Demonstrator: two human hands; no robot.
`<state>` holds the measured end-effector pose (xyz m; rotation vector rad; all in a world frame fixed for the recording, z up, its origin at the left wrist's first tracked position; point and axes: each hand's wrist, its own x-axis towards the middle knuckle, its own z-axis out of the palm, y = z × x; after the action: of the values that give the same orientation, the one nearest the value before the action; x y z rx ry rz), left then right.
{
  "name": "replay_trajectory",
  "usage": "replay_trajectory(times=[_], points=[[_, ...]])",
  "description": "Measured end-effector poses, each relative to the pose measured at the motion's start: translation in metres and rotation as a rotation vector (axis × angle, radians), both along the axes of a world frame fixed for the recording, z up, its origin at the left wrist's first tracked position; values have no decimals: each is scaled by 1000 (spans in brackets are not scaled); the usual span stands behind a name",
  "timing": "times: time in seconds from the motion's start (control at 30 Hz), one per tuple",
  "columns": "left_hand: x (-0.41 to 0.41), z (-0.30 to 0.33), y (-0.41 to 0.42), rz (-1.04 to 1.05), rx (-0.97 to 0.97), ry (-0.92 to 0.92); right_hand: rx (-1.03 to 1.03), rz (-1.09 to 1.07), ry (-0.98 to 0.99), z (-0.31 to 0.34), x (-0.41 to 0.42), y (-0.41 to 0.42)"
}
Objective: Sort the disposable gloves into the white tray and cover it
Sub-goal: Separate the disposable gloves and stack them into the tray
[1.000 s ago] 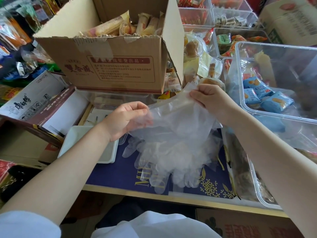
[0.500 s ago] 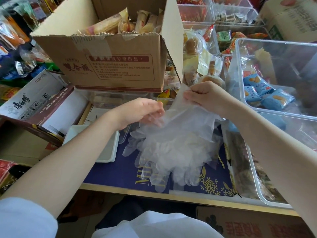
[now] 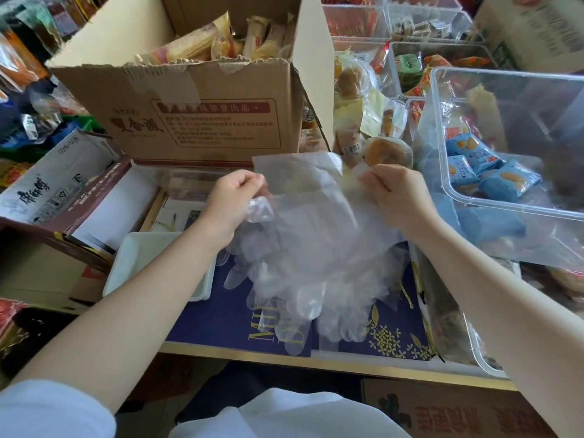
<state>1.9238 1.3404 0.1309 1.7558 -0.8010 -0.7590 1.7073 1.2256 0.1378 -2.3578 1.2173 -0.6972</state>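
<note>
1. Far left: lay a white tray (image 3: 132, 267) on the blue printed cloth (image 3: 202, 324), nothing visible inside it, its right rim partly hidden by the left forearm. No cover for it identifiable among the clutter.

2. Left of centre: pinched a corner of the clear plastic with the left hand (image 3: 235, 200), fingers curled in tight on the film near its upper left edge.

3. Centre: hung as a loose bunch between both hands, the disposable gloves (image 3: 303, 273), cuffs held high in front of the cardboard box (image 3: 202, 99), finger ends drooping down onto the cloth. Not yet in the tray; well to its right, nearest fingers just beside its rim.

4. Right of centre: gripped the opposite upper edge of the same film with the right hand (image 3: 395, 197), fingers and thumb closed on it, level with the other hand.

5. Far right: stood a clear plastic bin (image 3: 505, 210) holding blue snack packets, apart from the gloves.

6. Step in hand, as judged: gathering and straightening the bunch, sorting barely begun.

7. Next move, as judged: would call for carrying the bunch leftward and lowering it into the tray, probably folded or stacked, since the limp film looked wider than the tray and likely to spill over the rim or cling together.
</note>
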Motion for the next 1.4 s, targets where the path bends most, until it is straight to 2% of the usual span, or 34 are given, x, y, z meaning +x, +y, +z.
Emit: replay_trajectory(times=[0.13,0.23,0.27,0.37,0.43,0.53,0.6,0.7,0.93,1.0,1.03,1.07,1.17,1.2,1.23,1.3,1.4], points=[[15,0,3,145,-127,164,31,-237,176,-3,-4,5],[21,2,4,117,-199,359,262,-275,112,4,6,11],[21,3,4,93,-216,417,406,-281,1,6,10,13],[16,6,5,-31,-227,486,951,-294,-500,16,25,25],[7,6,7,-162,-194,440,1123,-259,-701,15,37,31],[-13,1,11,-313,-144,169,1209,-251,-874,18,52,37],[-27,1,13,-340,-141,92,1242,-265,-966,21,59,39],[-35,-1,16,-347,-133,141,1267,-295,-1062,22,64,42],[-35,-5,20,-456,-193,214,1273,-327,-1119,16,64,47],[-32,-8,18,-376,-163,136,1252,-331,-1084,16,62,47],[-30,-8,18,-336,-137,117,1168,-324,-989,14,60,47],[-27,-8,19,-306,-116,98,998,-309,-810,12,56,46],[-18,-8,19,-344,-76,68,233,-110,-228,5,45,44],[-16,-6,19,-383,-71,43,59,-1,-101,5,45,42],[-14,-5,20,-421,-65,19,-21,113,8,7,46,41],[-12,-2,21,-492,-45,-13,47,294,124,11,53,38],[-8,0,22,-541,-62,-11,197,413,97,12,61,33]])
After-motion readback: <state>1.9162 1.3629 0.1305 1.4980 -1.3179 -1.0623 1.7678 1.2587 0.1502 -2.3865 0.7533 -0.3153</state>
